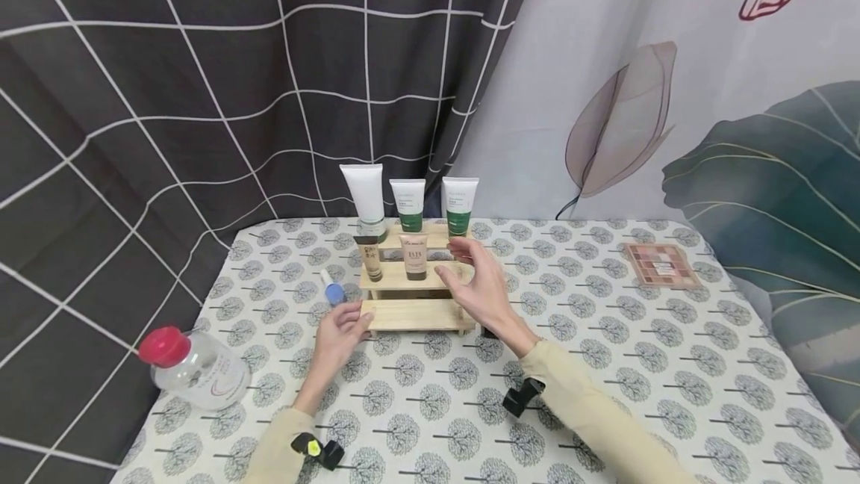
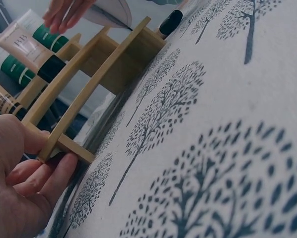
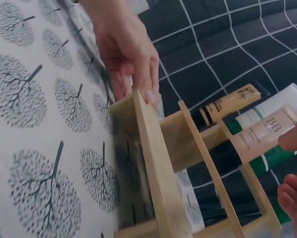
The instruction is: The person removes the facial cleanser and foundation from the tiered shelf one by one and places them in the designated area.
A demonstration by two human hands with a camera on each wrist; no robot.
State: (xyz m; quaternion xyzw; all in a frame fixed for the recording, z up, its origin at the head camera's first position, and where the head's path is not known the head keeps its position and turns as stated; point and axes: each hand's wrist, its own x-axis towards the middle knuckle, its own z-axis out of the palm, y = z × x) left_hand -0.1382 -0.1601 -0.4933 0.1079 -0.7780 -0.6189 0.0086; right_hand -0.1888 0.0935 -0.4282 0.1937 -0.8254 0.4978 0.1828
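Observation:
A three-step wooden display rack (image 1: 416, 314) stands on the table. My left hand (image 1: 338, 334) grips the left end of its lowest step, thumb above and fingers beneath, as the left wrist view shows. At the rack's right side hovers my right hand (image 1: 485, 286), fingers loosely bent, holding nothing. The top step carries a white tube (image 1: 366, 193) and two white-and-green tubes, one on the left (image 1: 407, 199) and one on the right (image 1: 460, 196), nearest the right fingertips. On the middle step stand a pink BB cream tube (image 1: 414, 252) and a small gold tube (image 1: 370, 256), which leans.
A clear bottle (image 1: 208, 379) with a red lid is at the table's left edge. A small blue-and-white item (image 1: 334, 291) lies left of the rack. Far right lies a makeup palette (image 1: 661, 266). A dark object (image 1: 488, 332), partly hidden, is below my right wrist. Curtains hang behind.

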